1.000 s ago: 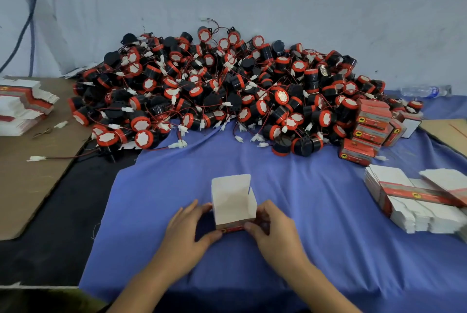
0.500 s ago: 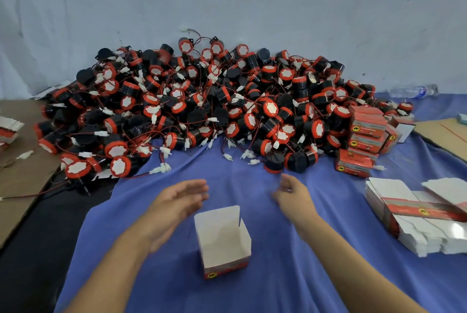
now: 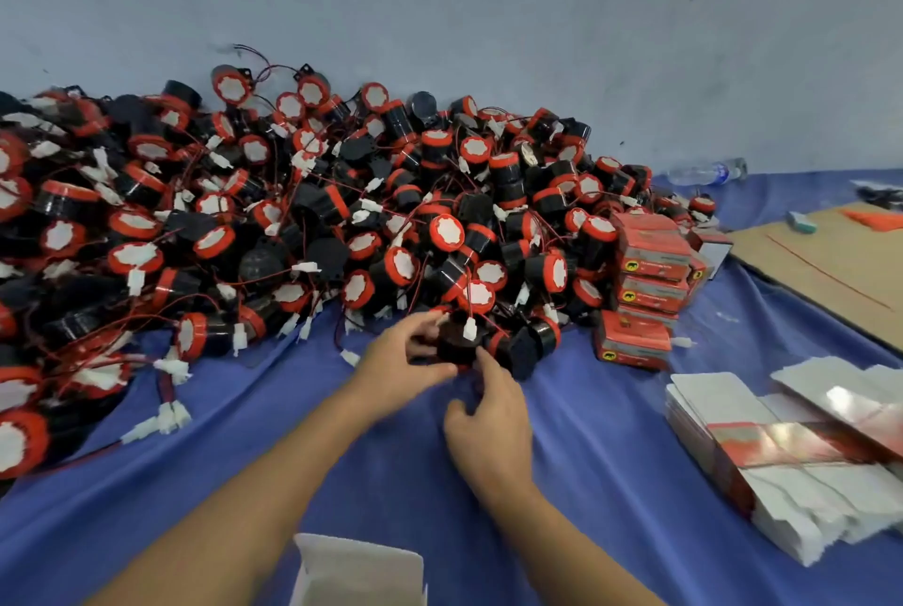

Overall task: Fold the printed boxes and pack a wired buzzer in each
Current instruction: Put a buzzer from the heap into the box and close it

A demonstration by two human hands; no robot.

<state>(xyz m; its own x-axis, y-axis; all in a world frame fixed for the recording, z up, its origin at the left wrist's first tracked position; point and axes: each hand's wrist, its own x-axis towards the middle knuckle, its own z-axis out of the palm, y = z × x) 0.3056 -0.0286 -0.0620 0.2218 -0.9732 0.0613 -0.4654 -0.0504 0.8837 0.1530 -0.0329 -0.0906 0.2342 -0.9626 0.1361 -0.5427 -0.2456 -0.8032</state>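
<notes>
A big pile of black wired buzzers (image 3: 303,224) with red rims, white labels and white plugs fills the far side of the blue cloth (image 3: 611,434). At the pile's front edge my left hand (image 3: 398,363) grips one black buzzer (image 3: 454,346) with thumb and fingers. My right hand (image 3: 488,417) is just below it, its index finger touching the same buzzer while the thumb stays apart. A folded printed box (image 3: 359,569), open at the top and white inside, stands at the bottom edge between my forearms.
Closed red packed boxes (image 3: 645,287) are stacked at the pile's right end. Flat unfolded boxes (image 3: 782,463) lie in a stack at the right. A brown cardboard sheet (image 3: 826,263) and a plastic bottle (image 3: 708,173) lie at the far right by the wall.
Both hands left the folded box and reached forward to the pile's front edge. My left hand has taken hold of a buzzer. The view tilted, so the box now sits at the bottom edge.
</notes>
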